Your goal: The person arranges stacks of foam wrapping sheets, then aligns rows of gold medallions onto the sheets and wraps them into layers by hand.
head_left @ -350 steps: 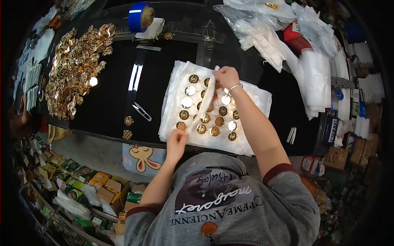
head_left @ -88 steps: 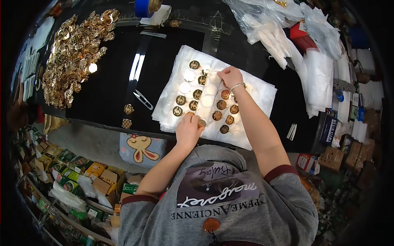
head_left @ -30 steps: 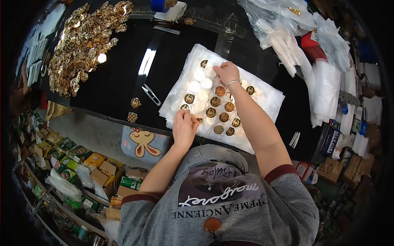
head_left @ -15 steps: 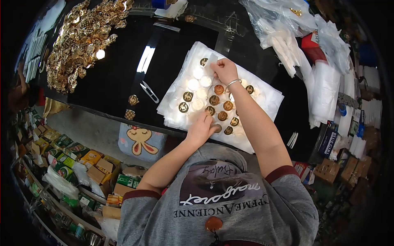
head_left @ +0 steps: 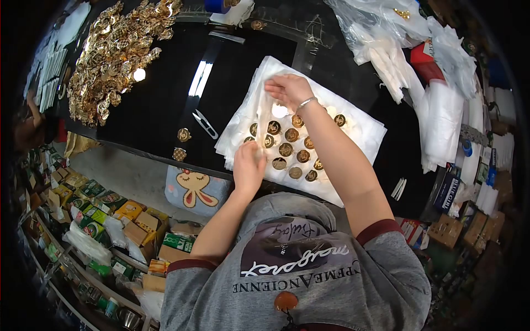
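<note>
A stack of white translucent sheets (head_left: pixel 359 135) lies on the black table, with several round gold-and-black medallions (head_left: pixel 285 149) spread over the top one. Along its left part runs a narrow translucent strip (head_left: pixel 264 115), stretched between my hands. My left hand (head_left: pixel 248 170) is closed at the strip's near end, close to the front left medallions. My right hand (head_left: pixel 289 91), slightly blurred, pinches the far end near the top of the sheets. Parts of some medallions are covered by the strip and my right forearm.
A large heap of gold metal pieces (head_left: pixel 118 55) covers the far left of the table. Thread snips (head_left: pixel 205 124) lie left of the sheets, near two loose medallions (head_left: pixel 184 135). Plastic bags (head_left: pixel 381 44) and a white roll (head_left: pixel 441 124) stand on the right.
My right hand has shifted left, and my left hand has moved left off the near medallions. The strip now spans between them, and more medallions show at the left. The view has shifted slightly.
</note>
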Available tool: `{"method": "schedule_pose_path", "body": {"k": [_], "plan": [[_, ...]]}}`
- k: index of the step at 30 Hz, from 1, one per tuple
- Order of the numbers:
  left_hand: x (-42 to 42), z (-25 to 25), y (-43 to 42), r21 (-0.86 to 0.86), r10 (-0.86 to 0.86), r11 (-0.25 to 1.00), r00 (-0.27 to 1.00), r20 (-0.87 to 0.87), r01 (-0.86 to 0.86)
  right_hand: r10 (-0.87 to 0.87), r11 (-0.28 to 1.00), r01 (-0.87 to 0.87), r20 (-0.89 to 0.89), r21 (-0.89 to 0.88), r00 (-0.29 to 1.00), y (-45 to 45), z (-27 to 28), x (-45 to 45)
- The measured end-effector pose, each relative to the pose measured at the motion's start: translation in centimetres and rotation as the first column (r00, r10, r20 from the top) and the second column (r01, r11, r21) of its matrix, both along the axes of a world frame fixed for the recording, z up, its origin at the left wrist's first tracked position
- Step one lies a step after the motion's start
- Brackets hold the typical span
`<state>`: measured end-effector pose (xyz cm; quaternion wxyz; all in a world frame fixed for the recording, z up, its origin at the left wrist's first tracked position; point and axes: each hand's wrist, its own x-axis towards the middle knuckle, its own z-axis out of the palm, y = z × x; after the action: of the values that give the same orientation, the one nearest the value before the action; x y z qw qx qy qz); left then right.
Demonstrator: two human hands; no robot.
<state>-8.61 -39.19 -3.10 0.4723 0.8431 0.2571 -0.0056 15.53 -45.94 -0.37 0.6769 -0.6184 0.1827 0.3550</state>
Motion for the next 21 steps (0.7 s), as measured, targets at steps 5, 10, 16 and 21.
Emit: {"method": "schedule_pose_path", "body": {"k": [5, 10, 16, 21], "plan": [[0.1, 1.0, 4.0, -0.316, 0.142, 0.926, 0.966, -0.215, -0.206, 0.080, 0.994, -0.070, 0.118, -0.084, 0.990, -2.0, 1.3, -0.8], [0.5, 0.7, 4.0, 0.256, -0.028, 0.966, 1.000, -0.013, 0.031, 0.012, 0.900, 0.247, 0.588, -0.359, 0.809, -13.2, -2.1, -5.2], [2.6, 0.4, 2.0, 0.465, -0.090, 0.883, 0.995, 0.041, 0.061, 0.102, 0.398, 0.435, 0.510, -0.808, 0.854, -26.2, -4.3, -15.9], [3.3, -1.2, 3.7, 0.418, -0.141, 0.900, 0.990, 0.007, 0.125, 0.093, 0.433, 0.256, 0.325, -0.864, 0.941, -30.2, -5.9, -20.6]]}}
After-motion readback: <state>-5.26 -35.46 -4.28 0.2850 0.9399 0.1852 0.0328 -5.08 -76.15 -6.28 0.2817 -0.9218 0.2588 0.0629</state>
